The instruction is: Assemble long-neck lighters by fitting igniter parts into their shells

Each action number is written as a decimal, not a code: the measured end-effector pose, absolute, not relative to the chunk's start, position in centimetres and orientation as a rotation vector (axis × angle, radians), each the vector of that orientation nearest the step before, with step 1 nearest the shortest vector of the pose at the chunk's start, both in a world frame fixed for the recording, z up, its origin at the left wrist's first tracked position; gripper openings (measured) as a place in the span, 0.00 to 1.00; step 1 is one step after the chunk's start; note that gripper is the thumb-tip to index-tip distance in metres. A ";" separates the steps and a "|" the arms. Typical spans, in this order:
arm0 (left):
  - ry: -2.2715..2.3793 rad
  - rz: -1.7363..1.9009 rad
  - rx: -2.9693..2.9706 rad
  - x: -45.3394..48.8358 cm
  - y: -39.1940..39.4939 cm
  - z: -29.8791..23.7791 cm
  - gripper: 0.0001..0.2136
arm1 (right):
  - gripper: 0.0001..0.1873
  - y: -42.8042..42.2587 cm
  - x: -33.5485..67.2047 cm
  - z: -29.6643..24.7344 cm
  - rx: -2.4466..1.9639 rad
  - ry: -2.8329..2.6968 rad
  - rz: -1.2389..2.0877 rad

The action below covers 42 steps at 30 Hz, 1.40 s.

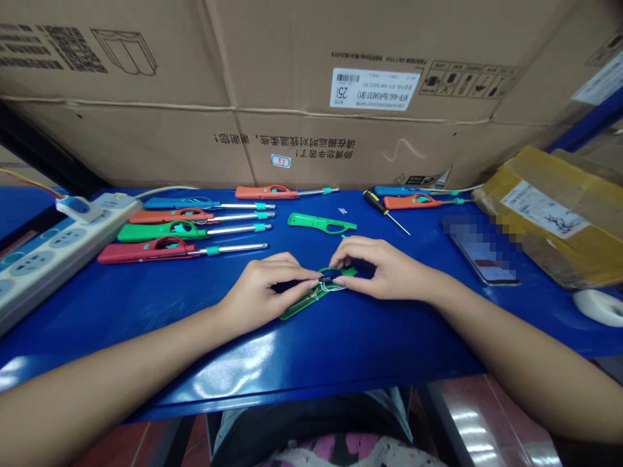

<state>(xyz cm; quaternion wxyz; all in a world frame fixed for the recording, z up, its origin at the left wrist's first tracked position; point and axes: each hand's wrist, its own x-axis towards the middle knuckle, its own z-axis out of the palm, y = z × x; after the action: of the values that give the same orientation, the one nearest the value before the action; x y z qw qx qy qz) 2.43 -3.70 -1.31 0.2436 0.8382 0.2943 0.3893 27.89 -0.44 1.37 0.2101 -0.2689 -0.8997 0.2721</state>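
Observation:
An opened green lighter half-shell (295, 310) lies on the blue table before me, with thin white wires and a small black part (325, 279) in it. My left hand (267, 285) pinches the black part's left end between thumb and fingertips. From the right, my right hand (372, 266) closes its thumb and fingers at the shell's trigger end, by the wires; exactly what they grip is partly hidden. Just beyond lies the other green half-shell (311, 222). Several small screws (342, 210) rest near it, and a black and yellow screwdriver (384, 209) lies to the right.
At the left, several assembled long lighters (160, 231) lie in a row beside a white power strip (63, 250). An orange lighter (265, 192) lies at the back. On the right are two more lighters, a phone (479, 250), a taped carton (545, 214) and a white roll (601, 306). Cardboard (292, 130) walls the back.

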 end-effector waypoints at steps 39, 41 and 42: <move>0.966 0.721 2.351 2.1 -4.1 -2.2 0.22 | 0.09 -0.7 27.0 -0.4 -0.518 -2.594 0.544; 0.958 0.704 2.386 2.1 -4.1 -2.2 0.22 | 0.10 -0.7 27.2 -0.3 -0.473 -2.661 0.438; 0.949 0.692 2.413 2.0 -4.1 -2.2 0.21 | 0.11 -0.7 27.2 -0.2 -0.447 -2.697 0.370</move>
<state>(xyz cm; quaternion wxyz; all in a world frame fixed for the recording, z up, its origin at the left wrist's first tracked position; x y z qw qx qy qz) 2.03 -4.14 -2.17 0.2271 0.8756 0.3445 0.2511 27.24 -0.74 -0.25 0.1903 -0.1592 -0.9598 0.1317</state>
